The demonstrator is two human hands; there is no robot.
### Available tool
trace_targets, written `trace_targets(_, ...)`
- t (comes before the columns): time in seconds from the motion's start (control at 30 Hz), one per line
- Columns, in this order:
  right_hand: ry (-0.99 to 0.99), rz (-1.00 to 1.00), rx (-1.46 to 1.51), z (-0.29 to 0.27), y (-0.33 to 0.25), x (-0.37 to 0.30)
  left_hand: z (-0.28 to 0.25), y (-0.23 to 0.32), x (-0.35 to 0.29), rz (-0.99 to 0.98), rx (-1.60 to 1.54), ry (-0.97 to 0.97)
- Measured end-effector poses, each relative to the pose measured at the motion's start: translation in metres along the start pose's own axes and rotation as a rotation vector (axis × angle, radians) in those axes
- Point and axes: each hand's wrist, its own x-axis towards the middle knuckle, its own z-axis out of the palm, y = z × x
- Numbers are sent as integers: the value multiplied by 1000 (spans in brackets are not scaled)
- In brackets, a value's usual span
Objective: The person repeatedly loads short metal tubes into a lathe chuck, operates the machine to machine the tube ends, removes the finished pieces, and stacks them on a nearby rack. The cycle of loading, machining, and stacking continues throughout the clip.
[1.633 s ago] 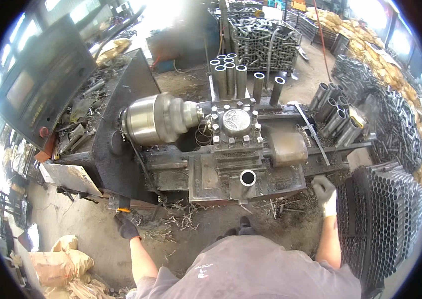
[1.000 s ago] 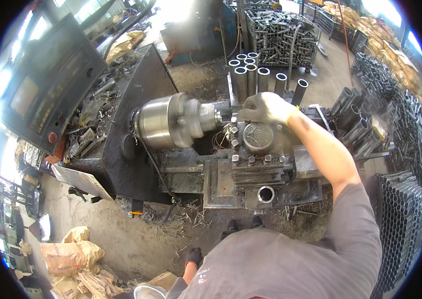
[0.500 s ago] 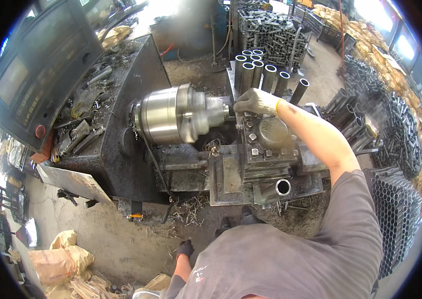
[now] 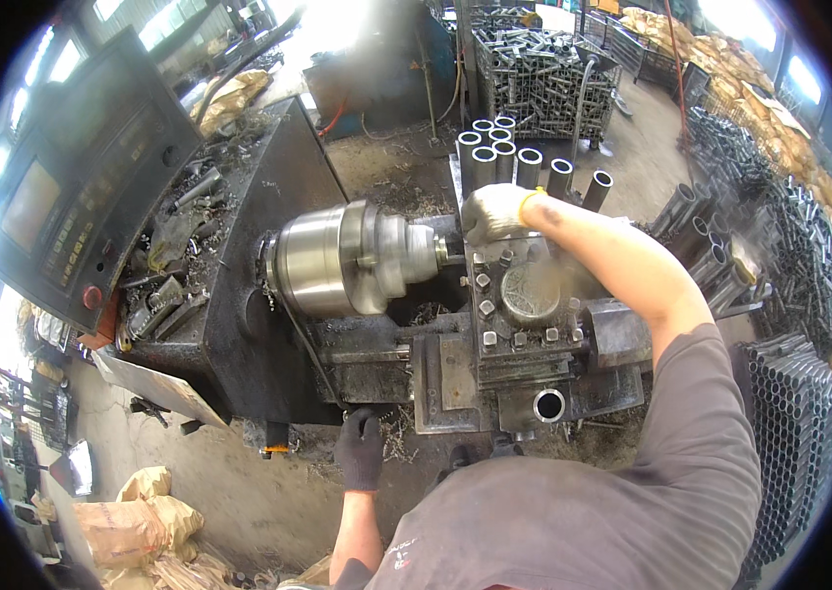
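My right hand (image 4: 496, 214), in a pale glove with a yellow cuff, is curled at the far left corner of the square tool post (image 4: 532, 295). What lies under its fingers is hidden. Just left of it, the stepped steel chuck (image 4: 337, 258) of the lathe looks blurred along its narrow end, as if turning. A thin dark workpiece end points from it toward the tool post. Low in front of the machine, my left hand (image 4: 360, 450), in a dark glove, is closed at the lower end of a long black lever (image 4: 313, 339).
Upright steel tubes (image 4: 530, 167) stand behind the tool post, and one tube (image 4: 548, 404) stands at its front. A control panel (image 4: 72, 187) rises at left. Stacked tubes (image 4: 794, 433) lie at right; a wire bin of metal parts (image 4: 544, 88) is behind. Paper sacks (image 4: 131, 526) sit lower left.
My left hand has come up and forward from beside my body to the lever's lower end. My right hand stays at the tool post corner. The view has tilted slightly.
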Motion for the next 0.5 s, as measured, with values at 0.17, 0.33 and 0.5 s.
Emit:
trace_targets(0.17,-218,26,-73,31,-8,53,6,125,58,498,41,-12)
trace_targets(0.33,-131,-17,-86,51,-4,60,32,184,101,845,187,133)
trace_targets(0.5,-469,-109,212,48,25,82,50,216,135,940,283,147)
